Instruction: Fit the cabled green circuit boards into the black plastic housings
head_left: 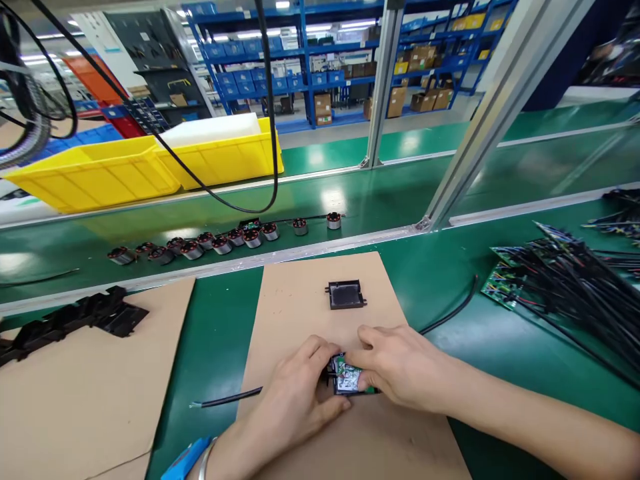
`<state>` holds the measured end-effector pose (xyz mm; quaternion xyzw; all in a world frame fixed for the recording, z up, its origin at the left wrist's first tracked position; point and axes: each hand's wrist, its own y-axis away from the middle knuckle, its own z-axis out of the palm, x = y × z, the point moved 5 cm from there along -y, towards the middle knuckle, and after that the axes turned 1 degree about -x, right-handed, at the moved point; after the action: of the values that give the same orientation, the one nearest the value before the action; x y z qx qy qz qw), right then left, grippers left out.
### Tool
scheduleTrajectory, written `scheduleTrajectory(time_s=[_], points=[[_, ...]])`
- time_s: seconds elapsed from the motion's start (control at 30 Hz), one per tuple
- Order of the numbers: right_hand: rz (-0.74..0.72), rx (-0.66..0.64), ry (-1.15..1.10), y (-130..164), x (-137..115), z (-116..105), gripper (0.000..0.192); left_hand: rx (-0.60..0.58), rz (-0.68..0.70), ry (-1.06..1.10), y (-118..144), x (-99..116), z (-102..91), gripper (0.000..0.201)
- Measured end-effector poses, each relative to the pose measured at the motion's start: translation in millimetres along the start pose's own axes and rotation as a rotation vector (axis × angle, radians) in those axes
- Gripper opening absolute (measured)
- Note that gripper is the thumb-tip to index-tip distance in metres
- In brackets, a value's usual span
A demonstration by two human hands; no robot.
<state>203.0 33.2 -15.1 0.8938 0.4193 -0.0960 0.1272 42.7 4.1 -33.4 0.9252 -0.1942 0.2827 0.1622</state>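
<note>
A small black plastic case lies on the cardboard sheet in front of me, with a green circuit board in it. My left hand grips the case from its left side, thumb at the near edge and fingers at the far edge. My right hand is closed at the board's right part, its fingers and thumb pressing on it. A black cable with stripped ends sticks out to the left of my left hand. Beyond my hands lies another black plastic case part.
Several motors stand in a row behind the metal rail. At right is a pile of cabled circuit boards. Black plastic parts lie on the left cardboard. A black cable hangs before yellow bins.
</note>
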Motion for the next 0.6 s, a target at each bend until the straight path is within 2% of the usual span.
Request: scheduleTrajectory(time_s=[0.2, 0.37, 0.47, 0.6], points=[[-0.082, -0.005, 0.006, -8.3, -2.4, -4.5, 0.007, -0.020, -0.028, 0.035, 1.4, -1.9, 0.0, 0.051], [-0.187, 0.009, 0.021, -14.7, -3.1, -11.6, 0.006, -0.002, 0.009, 0.055, 0.9, -2.9, 0.5, 0.050], [-0.221, -0.004, 0.010, -17.2, -1.5, -8.9, 0.002, -0.003, 0.013, 0.053, 1.8, -3.1, 2.1, 0.049], [-0.208, -0.001, 0.038, -14.5, -4.5, -1.3, 0.008, 0.027, -0.001, 0.023, 3.6, -1.0, 3.5, 0.046]])
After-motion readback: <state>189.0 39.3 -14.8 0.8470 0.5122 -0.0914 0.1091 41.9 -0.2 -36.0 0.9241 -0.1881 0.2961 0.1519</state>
